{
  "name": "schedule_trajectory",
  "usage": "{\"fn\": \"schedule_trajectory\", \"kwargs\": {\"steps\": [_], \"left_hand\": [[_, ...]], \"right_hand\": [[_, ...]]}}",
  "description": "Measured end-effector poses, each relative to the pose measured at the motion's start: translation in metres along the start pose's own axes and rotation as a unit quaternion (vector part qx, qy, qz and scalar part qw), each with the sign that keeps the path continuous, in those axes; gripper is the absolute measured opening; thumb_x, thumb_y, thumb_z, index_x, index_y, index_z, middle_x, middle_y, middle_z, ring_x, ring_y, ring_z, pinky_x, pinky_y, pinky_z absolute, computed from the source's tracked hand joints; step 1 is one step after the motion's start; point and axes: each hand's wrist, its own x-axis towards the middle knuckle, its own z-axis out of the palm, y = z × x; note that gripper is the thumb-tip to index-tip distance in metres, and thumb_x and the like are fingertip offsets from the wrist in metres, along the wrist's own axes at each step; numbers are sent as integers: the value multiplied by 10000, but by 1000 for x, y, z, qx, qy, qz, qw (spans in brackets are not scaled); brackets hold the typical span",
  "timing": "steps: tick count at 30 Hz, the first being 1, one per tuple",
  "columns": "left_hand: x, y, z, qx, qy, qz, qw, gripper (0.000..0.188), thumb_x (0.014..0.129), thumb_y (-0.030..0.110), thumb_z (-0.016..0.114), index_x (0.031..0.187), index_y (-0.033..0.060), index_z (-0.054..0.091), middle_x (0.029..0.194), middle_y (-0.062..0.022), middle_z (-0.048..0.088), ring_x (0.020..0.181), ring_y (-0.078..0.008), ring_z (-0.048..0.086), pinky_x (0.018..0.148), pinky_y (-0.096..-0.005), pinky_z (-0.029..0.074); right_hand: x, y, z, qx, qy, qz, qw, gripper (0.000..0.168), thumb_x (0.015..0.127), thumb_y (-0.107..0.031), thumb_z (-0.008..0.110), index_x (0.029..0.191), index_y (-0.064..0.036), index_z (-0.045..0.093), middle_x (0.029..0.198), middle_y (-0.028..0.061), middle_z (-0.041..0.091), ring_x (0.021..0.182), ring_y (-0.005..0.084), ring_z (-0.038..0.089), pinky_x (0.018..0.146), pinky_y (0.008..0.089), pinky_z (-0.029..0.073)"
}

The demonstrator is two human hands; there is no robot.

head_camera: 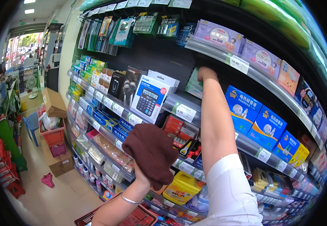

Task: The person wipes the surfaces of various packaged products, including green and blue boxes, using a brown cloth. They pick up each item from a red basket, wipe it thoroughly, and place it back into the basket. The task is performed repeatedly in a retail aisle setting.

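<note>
My left hand (142, 176), with a silver bracelet at the wrist, holds a folded dark brown cloth (152, 155) up in front of the shelves. Part of that hand is hidden behind the cloth. My right arm reaches deep into the shelf, and my right hand (206, 73) is at a green and white box (195, 84); its fingers are hidden, so its grip does not show. A boxed desktop calculator (148, 99) stands left of the green box. Blue boxes of mosquito repellent liquid (242, 110) stand right of my forearm.
A clear-edged shelf lip (217, 52) runs above my right hand. Below it a price-tagged shelf edge (180, 110) juts out. A red basket (141, 216) is beneath my left arm. At the left are a blue chair (31, 127), stacked baskets (53, 135) and cartons (59, 166).
</note>
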Motion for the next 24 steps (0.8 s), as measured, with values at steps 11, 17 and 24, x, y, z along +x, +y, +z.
{"fn": "schedule_trajectory", "kwargs": {"steps": [11, 17, 24], "left_hand": [[13, -11, -6, 22, 22, 13, 999, 410, 960, 226, 377, 1326, 56, 303, 1263, -83, 444, 1143, -226, 456, 961, -382, 385], [64, 10, 51, 129, -18, 59, 990, 375, 967, 343, 312, 1247, 103, 381, 1214, -31, 474, 1114, -192, 473, 961, -360, 379], [70, 27, 87, -29, 15, 8, 999, 513, 934, 502, 332, 1268, 113, 357, 1179, -53, 480, 1072, -205, 496, 935, -367, 405]], "right_hand": [[28, 0, 16, -19, 147, 33, 988, 350, 683, -63, 676, 1029, -17, 647, 1081, 184, 615, 1018, 337, 592, 851, 418, 483], [-30, -19, -7, 0, 113, -62, 992, 289, 703, -17, 615, 987, -32, 665, 1046, 173, 631, 981, 331, 610, 803, 403, 504], [-142, -16, -49, -94, 264, -214, 936, 181, 731, -53, 570, 902, -46, 633, 887, 146, 668, 825, 290, 660, 679, 383, 527]]}}
